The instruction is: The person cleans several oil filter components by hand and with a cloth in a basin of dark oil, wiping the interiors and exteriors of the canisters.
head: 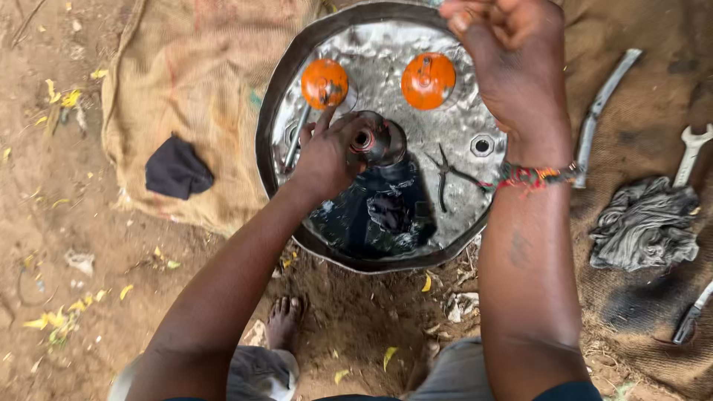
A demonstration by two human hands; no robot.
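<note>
My left hand (323,156) grips a dark round metal part (375,141) with a hole in its middle, over the dented top of a metal drum (453,223). My right hand (509,59) is raised above the drum's far right side, fingers curled shut; whether it holds anything I cannot tell. A beaded band circles that wrist. Two orange caps (324,83) (428,80) sit on the drum top. Black pliers (445,177) lie on the drum between my arms. Dark oily liquid (375,215) pools on its near part.
A burlap sack (193,89) lies under the drum with a black cloth (177,169) on it. To the right are a long metal bar (598,111), a wrench (691,152), a grey rag (645,223) and another tool (691,315). My bare foot (282,321) rests on dirt.
</note>
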